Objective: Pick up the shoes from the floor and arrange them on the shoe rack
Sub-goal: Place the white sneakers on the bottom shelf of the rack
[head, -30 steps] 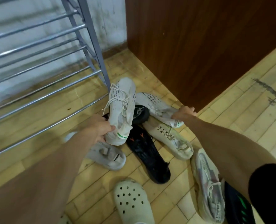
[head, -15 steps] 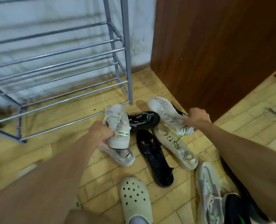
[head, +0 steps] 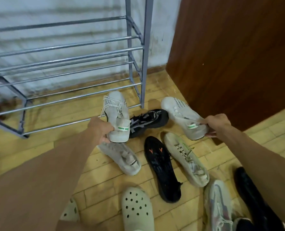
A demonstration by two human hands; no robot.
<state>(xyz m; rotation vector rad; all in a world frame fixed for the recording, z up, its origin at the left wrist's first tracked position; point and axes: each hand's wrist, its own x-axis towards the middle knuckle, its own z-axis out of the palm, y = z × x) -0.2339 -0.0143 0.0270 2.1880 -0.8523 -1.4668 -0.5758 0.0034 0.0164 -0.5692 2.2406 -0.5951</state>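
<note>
My left hand (head: pixel 100 129) grips the heel of a white laced sneaker (head: pixel 116 114) with a green heel tag, held above the floor, toe toward the rack. My right hand (head: pixel 217 124) grips the heel of its matching white sneaker (head: pixel 181 114), also lifted. The grey metal shoe rack (head: pixel 63 64) stands against the wall at the left, its bar shelves bare. Between the two held shoes a black and grey sneaker (head: pixel 146 122) lies on the floor.
On the wooden floor lie a grey strap shoe (head: pixel 121 157), a black shoe (head: pixel 161 169), a cream laced shoe (head: pixel 186 159), pale clogs (head: pixel 136 209), a multicoloured sneaker (head: pixel 220 205) and a dark shoe (head: pixel 250 189). A brown wooden cabinet (head: pixel 230 55) stands at the right.
Both hands have lifted the two white sneakers off the pile and moved them up toward the rack. The view has tilted up, showing more of the rack.
</note>
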